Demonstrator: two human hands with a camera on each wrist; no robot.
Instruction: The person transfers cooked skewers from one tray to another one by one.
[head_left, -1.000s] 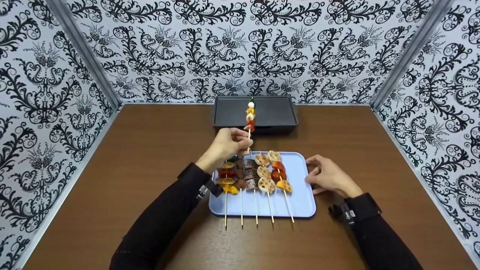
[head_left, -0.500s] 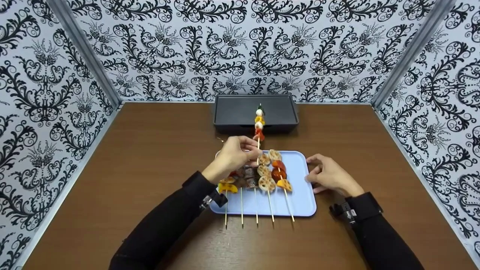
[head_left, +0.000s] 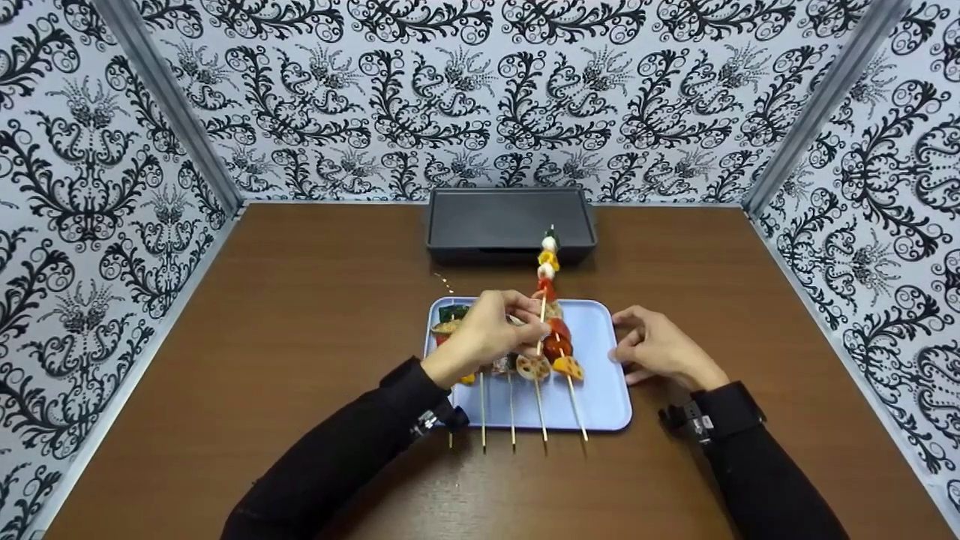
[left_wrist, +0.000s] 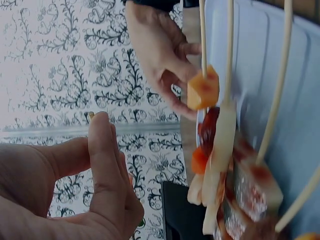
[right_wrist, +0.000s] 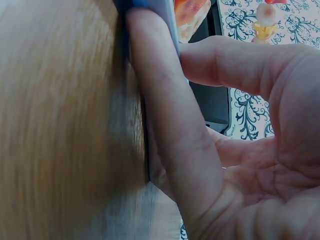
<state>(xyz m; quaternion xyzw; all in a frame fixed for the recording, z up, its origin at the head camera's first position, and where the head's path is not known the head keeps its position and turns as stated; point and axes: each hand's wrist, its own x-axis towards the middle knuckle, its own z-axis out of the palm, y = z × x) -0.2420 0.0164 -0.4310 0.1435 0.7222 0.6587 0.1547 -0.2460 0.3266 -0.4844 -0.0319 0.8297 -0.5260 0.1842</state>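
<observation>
In the head view, my left hand (head_left: 491,330) pinches the bare stick of a vegetable skewer (head_left: 547,271), its red, white, yellow and green pieces pointing away from me. It hangs over the light blue tray (head_left: 600,405), overlapping the skewers at right. On the tray lie several skewers side by side, among them a lotus root skewer (head_left: 534,367) and one with tomato and a yellow piece (head_left: 568,367). My left hand hides the middle ones. At the tray's right edge, my right hand (head_left: 660,349) grips the rim, thumb on top and fingers at the side (right_wrist: 172,105).
Behind the tray stands a black rectangular griddle (head_left: 510,217) near the back wall. Black-and-white patterned panels (head_left: 480,97) enclose the brown wooden table (head_left: 315,300) at the back and sides. The stick ends reach over the tray's front edge.
My left hand has moved to the right and nearer to me with the vegetable skewer, from above the tray's left part to its right-middle. My right hand stays at the rim.
</observation>
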